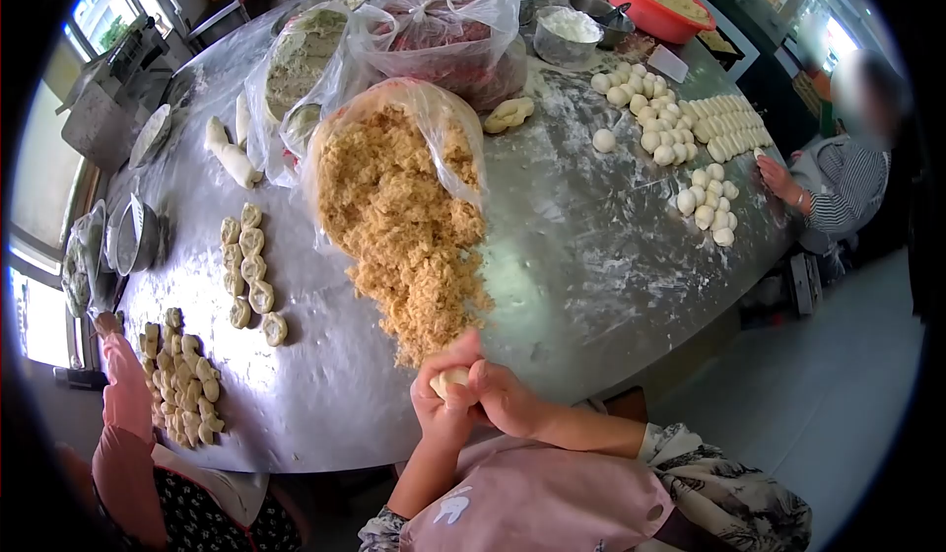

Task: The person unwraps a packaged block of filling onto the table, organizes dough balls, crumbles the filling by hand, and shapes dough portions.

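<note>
Close to the table's front edge, my left hand (440, 409) is closed round a small pale dough ball (450, 379). My right hand (507, 401) presses against the same ball from the other side, its fingers partly hidden behind the dough and the left hand. Just beyond my hands, crumbly light-brown filling (414, 246) spills from an open clear plastic bag (463, 123) onto the metal table (581, 306). Whether filling is inside the dough ball I cannot tell.
Shaped dough pieces (187, 384) lie at the left, near a co-worker's pink sleeve (126, 384). White dough balls (709, 197) sit at the right by another person's hand (778, 179). Bagged red filling (443, 44), a flour tub (569, 37) and a red basin (655, 5) stand farther back.
</note>
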Demonstrator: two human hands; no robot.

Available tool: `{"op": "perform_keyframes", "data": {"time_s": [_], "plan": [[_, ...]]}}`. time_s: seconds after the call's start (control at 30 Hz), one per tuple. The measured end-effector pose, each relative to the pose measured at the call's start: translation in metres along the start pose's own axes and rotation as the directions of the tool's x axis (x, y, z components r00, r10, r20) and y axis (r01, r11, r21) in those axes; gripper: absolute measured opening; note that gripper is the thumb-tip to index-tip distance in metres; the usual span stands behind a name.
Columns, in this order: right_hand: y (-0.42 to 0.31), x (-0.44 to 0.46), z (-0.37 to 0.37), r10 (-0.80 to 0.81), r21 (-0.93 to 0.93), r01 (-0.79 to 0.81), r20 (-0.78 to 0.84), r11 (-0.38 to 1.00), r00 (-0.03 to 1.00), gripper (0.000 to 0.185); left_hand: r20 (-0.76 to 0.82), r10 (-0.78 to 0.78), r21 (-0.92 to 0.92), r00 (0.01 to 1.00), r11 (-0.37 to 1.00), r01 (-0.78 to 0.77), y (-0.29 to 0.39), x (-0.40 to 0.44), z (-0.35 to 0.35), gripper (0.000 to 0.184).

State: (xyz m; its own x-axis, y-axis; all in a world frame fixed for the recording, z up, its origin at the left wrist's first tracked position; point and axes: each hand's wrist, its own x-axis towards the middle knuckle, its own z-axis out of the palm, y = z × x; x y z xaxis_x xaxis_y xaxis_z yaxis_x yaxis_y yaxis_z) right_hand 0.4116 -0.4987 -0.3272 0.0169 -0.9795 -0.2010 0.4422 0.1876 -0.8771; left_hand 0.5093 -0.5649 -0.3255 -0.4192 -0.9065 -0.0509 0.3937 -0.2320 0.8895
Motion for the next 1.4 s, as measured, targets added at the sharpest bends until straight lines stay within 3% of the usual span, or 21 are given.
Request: {"op": "perform_keyframes", "data": {"time_s": [0.03,0.13,0.23,0.27,0.3,0.33,0.37,0.4,0.5,0.53,0.6,0.67,0.7,0.77,0.87,0.97,1.0,1.13,1.2,1.3,1.4], "plan": [[0.001,0.002,0.001,-0.068,-0.086,0.066,-0.016,0.994,0.998,0.04,0.204,0.059,0.161,0.977,0.983,-0.093,-0.009,-0.002,-0.015,0.054],[-0.001,0.006,0.025,-0.468,-0.471,0.342,-0.181,0.814,0.865,0.037,0.159,0.045,0.149,0.986,0.986,-0.07,-0.017,-0.002,-0.021,0.054],[0.017,0.004,0.016,-0.276,-0.235,0.217,-0.258,0.947,0.926,0.051,0.022,-0.033,-0.019,0.999,0.999,0.034,-0.012,-0.006,-0.001,0.066],[0.003,-0.006,0.008,-0.075,0.027,0.081,-0.173,0.996,0.982,0.039,-0.041,-0.053,-0.052,0.998,0.997,0.051,-0.004,-0.007,0.011,0.07],[0.004,-0.006,0.005,-0.058,-0.026,0.055,-0.147,0.998,0.987,0.04,-0.103,-0.072,-0.087,0.992,0.994,0.063,0.001,-0.005,0.018,0.074],[0.008,-0.007,0.003,-0.04,-0.081,0.03,-0.12,0.996,0.992,0.042,0.067,0.138,0.097,0.988,0.985,-0.144,-0.011,-0.005,0.006,0.076],[0.0,-0.004,0.005,-0.019,-0.137,0.006,-0.095,0.991,0.995,0.043,0.211,0.006,0.258,0.978,0.964,-0.062,-0.008,-0.006,-0.011,0.072],[-0.02,0.0,0.002,-0.139,-0.217,0.148,0.054,0.965,0.989,0.047,0.233,0.009,0.205,0.973,0.977,-0.058,-0.012,-0.004,-0.014,0.072],[0.017,0.006,0.006,-0.528,-0.483,0.404,-0.149,0.777,0.836,0.05,0.277,0.083,0.108,0.957,0.987,-0.117,-0.029,0.0,-0.022,0.054],[0.01,0.006,0.01,-0.479,-0.407,0.369,-0.21,0.836,0.852,0.05,0.286,0.117,0.085,0.951,0.985,-0.147,-0.033,0.001,-0.022,0.046],[-0.006,-0.001,0.022,-0.353,-0.231,0.289,-0.323,0.929,0.878,0.05,-0.025,-0.103,-0.233,0.994,0.968,0.094,-0.008,-0.006,0.008,0.035],[0.0,-0.01,0.003,-0.126,-0.037,0.12,-0.231,0.992,0.965,0.048,-0.073,-0.104,-0.163,0.992,0.982,0.091,0.005,-0.003,0.024,0.037],[0.001,-0.01,0.002,-0.137,-0.057,0.127,-0.22,0.99,0.966,0.047,-0.097,-0.104,-0.127,0.99,0.988,0.092,0.011,-0.002,0.032,0.038],[0.003,-0.011,0.002,-0.159,-0.097,0.142,-0.195,0.985,0.968,0.045,0.349,0.048,0.285,0.936,0.946,-0.155,-0.01,-0.002,-0.001,0.06],[0.002,-0.003,0.004,-0.408,-0.365,0.31,-0.23,0.878,0.883,0.044,0.324,0.049,0.306,0.945,0.94,-0.153,-0.019,-0.001,-0.008,0.058],[-0.002,-0.012,-0.01,0.148,0.039,-0.144,-0.341,0.989,0.928,0.042,0.203,0.026,0.155,0.979,0.986,-0.058,-0.028,-0.008,0.001,0.062],[-0.013,-0.013,-0.017,0.156,0.23,-0.092,-0.28,0.969,0.947,0.036,0.157,-0.006,0.072,0.988,0.997,-0.005,-0.017,-0.006,0.01,0.063],[-0.058,-0.018,-0.096,-0.077,-0.145,-0.018,-0.619,0.989,0.781,0.027,0.178,-0.139,0.047,0.974,0.99,0.133,-0.012,0.005,-0.015,0.065],[-0.072,-0.014,-0.161,-0.295,-0.45,-0.215,-0.81,0.867,0.507,0.033,0.131,-0.148,0.025,0.98,0.989,0.146,-0.006,0.007,-0.023,0.065],[-0.1,-0.007,-0.244,-0.663,-0.743,-0.426,-0.661,0.516,0.351,0.048,0.102,-0.143,0.042,0.984,0.989,0.14,0.0,0.008,-0.026,0.061],[-0.124,0.016,-0.283,-0.657,-0.733,-0.589,-0.634,0.341,0.408,0.051,0.135,-0.152,0.044,0.979,0.988,0.147,-0.001,0.011,-0.023,0.057]]}}
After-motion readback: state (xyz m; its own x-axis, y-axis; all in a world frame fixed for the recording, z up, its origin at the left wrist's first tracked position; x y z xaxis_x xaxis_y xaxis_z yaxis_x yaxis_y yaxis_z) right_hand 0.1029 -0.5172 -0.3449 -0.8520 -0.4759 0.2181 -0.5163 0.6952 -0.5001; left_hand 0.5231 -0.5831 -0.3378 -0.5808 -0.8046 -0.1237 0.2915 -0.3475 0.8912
